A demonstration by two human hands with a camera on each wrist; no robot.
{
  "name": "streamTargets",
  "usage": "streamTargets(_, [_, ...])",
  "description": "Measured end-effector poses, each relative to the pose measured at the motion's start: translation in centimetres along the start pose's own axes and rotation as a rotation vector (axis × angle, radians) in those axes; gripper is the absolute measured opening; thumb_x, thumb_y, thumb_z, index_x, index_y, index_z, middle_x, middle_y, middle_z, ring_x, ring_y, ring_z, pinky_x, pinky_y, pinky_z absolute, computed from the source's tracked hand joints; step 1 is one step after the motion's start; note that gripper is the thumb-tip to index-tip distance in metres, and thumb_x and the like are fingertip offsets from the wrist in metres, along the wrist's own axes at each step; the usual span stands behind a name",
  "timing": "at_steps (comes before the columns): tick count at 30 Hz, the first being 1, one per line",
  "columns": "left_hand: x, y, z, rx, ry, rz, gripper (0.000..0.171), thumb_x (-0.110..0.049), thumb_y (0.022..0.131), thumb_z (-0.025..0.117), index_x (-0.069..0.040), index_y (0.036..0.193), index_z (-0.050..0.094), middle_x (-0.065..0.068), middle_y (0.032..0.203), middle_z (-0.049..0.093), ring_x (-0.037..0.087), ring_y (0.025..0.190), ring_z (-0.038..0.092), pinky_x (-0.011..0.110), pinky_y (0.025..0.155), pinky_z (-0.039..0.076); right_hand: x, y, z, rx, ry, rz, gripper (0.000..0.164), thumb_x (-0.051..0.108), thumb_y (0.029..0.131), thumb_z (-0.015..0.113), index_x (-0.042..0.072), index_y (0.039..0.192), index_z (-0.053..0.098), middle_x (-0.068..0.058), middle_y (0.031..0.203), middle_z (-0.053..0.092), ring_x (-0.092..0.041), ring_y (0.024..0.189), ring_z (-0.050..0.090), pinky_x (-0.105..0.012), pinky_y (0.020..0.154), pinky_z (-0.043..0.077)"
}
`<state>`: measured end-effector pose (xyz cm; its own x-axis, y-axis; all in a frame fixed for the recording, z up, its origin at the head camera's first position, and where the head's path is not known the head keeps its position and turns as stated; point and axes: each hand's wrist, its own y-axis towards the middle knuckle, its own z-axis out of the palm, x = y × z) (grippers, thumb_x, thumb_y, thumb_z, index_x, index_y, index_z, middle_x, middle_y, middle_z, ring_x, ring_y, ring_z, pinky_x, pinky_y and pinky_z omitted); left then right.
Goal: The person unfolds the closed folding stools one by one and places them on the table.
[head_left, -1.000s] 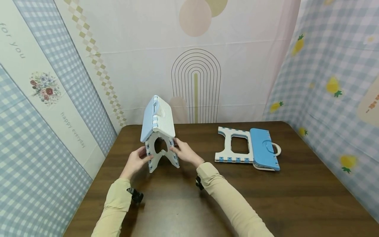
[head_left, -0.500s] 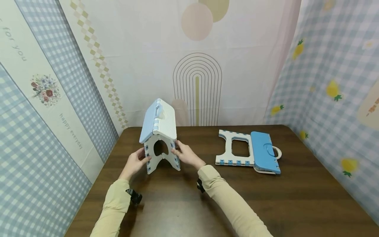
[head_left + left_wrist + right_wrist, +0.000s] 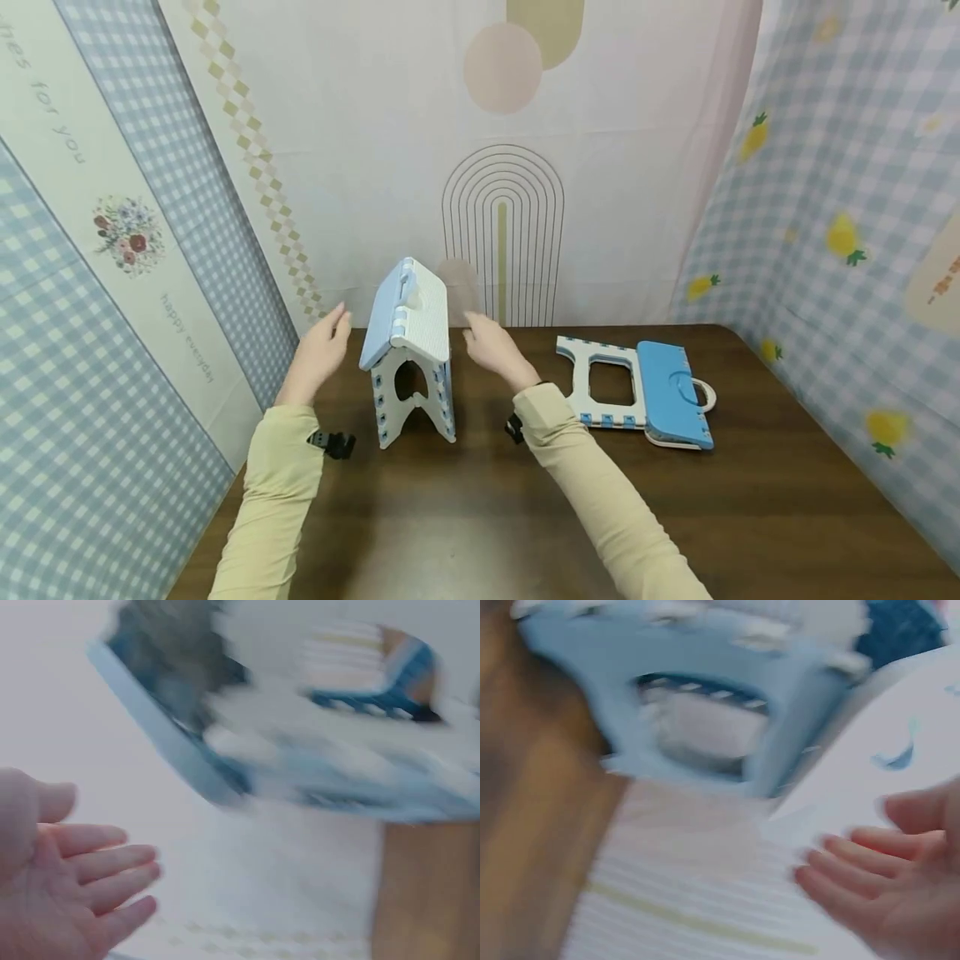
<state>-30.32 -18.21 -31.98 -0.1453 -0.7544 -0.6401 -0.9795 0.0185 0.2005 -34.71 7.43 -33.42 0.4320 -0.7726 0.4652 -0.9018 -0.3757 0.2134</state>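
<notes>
A partly folded step stool (image 3: 423, 321), white and light blue, stands on the table with its two top panels sloping down like a roof and its white legs spread below. My left hand (image 3: 318, 350) is raised just left of it, apart from it, and in the left wrist view the fingers (image 3: 112, 889) are extended with nothing in them. To the stool's right my right hand (image 3: 495, 346) is also raised and apart; the right wrist view shows its fingers (image 3: 855, 877) loosely straight, holding nothing. Both wrist views are blurred.
A second folding stool (image 3: 675, 396), blue and white with a white carry handle, lies flat and folded at the right of the dark wooden table (image 3: 480, 517). A patterned cloth (image 3: 360, 125) hangs behind the table, with checked cloth at both sides.
Both hands have let go of the standing stool's legs and moved up, the left one also outward to the left. The stool stays standing, and the head view has shifted slightly.
</notes>
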Motion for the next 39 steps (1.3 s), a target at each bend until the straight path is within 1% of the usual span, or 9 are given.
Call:
streamTargets(3, [-2.8, 1.2, -0.1, -0.078, -0.067, 0.052, 0.059, -0.047, 0.096, 0.016, -0.012, 0.144, 0.015, 0.009, 0.150, 0.017, 0.031, 0.137, 0.017, 0.046, 0.113, 0.014, 3.0, 0.8, -0.8, -0.129, 0.120, -0.068, 0.047, 0.023, 0.097, 0.034, 0.007, 0.140, 0.028, -0.010, 0.144, 0.033, -0.023, 0.133, 0.031, -0.035, 0.111, 0.024])
streamTargets(5, [-4.2, 2.2, 0.3, -0.083, -0.079, 0.084, 0.059, -0.046, 0.096, 0.015, -0.011, 0.144, 0.015, 0.007, 0.150, 0.015, 0.027, 0.139, 0.014, 0.042, 0.114, 0.011, 4.8, 1.6, -0.8, -0.166, 0.164, -0.119, 0.049, 0.026, 0.097, 0.032, 0.009, 0.142, 0.024, -0.008, 0.147, 0.027, -0.021, 0.136, 0.025, -0.034, 0.113, 0.020])
streamTargets(8, [-5.3, 3.5, 1.5, -0.051, -0.075, 0.081, 0.057, -0.042, 0.097, 0.014, -0.010, 0.144, 0.013, 0.005, 0.151, 0.011, 0.024, 0.140, 0.009, 0.040, 0.115, 0.008, 6.5, 2.4, -0.1, -0.166, 0.162, -0.146, 0.050, 0.029, 0.098, 0.028, 0.008, 0.143, 0.019, -0.007, 0.149, 0.021, -0.020, 0.139, 0.019, -0.034, 0.114, 0.016])
streamTargets(15, [-4.1, 3.8, 4.2, 0.031, -0.118, -0.001, 0.055, -0.039, 0.098, 0.011, -0.009, 0.144, 0.010, 0.006, 0.151, 0.009, 0.026, 0.140, 0.008, 0.041, 0.114, 0.009, 6.4, 2.9, 2.8, -0.150, 0.083, -0.166, 0.051, 0.028, 0.099, 0.025, 0.004, 0.143, 0.017, -0.010, 0.151, 0.014, -0.022, 0.140, 0.014, -0.038, 0.113, 0.018])
streamTargets(17, [-4.0, 3.8, 4.4, 0.050, -0.162, -0.019, 0.054, -0.039, 0.098, 0.012, -0.012, 0.144, 0.011, 0.003, 0.151, 0.009, 0.024, 0.140, 0.008, 0.041, 0.115, 0.009, 6.3, 3.0, 2.9, -0.158, 0.058, -0.163, 0.051, 0.028, 0.099, 0.025, 0.005, 0.143, 0.015, -0.008, 0.152, 0.011, -0.021, 0.140, 0.011, -0.039, 0.113, 0.018])
streamTargets(22, [-4.2, 4.1, 4.5, 0.063, -0.227, -0.007, 0.051, -0.035, 0.098, 0.016, -0.014, 0.144, 0.014, 0.001, 0.151, 0.010, 0.020, 0.140, 0.008, 0.038, 0.115, 0.008, 6.2, 3.8, 2.5, -0.161, 0.024, -0.141, 0.051, 0.028, 0.099, 0.023, 0.006, 0.144, 0.014, -0.007, 0.152, 0.010, -0.021, 0.140, 0.010, -0.037, 0.114, 0.015])
streamTargets(31, [-4.2, 4.2, 4.9, 0.019, -0.170, -0.031, 0.052, -0.035, 0.097, 0.017, -0.012, 0.144, 0.014, 0.005, 0.151, 0.009, 0.023, 0.140, 0.008, 0.040, 0.115, 0.009, 5.9, 4.2, 3.2, -0.209, 0.030, -0.116, 0.050, 0.028, 0.098, 0.023, 0.009, 0.144, 0.016, -0.003, 0.151, 0.015, -0.015, 0.140, 0.014, -0.035, 0.114, 0.017])
streamTargets(35, [-4.2, 4.2, 5.1, 0.023, -0.139, -0.041, 0.054, -0.036, 0.097, 0.018, -0.010, 0.144, 0.012, 0.007, 0.152, 0.008, 0.024, 0.140, 0.008, 0.040, 0.115, 0.009, 5.7, 4.1, 3.6, -0.228, 0.019, -0.092, 0.049, 0.027, 0.098, 0.021, 0.011, 0.144, 0.017, 0.000, 0.151, 0.016, -0.013, 0.139, 0.015, -0.037, 0.113, 0.017])
streamTargets(39, [-4.2, 4.3, 5.3, 0.044, -0.161, -0.047, 0.054, -0.035, 0.097, 0.018, -0.010, 0.144, 0.011, 0.006, 0.152, 0.007, 0.022, 0.141, 0.006, 0.040, 0.115, 0.007, 5.4, 4.0, 3.9, -0.257, 0.057, -0.095, 0.048, 0.025, 0.098, 0.022, 0.009, 0.143, 0.019, -0.003, 0.151, 0.018, -0.016, 0.139, 0.018, -0.038, 0.112, 0.020])
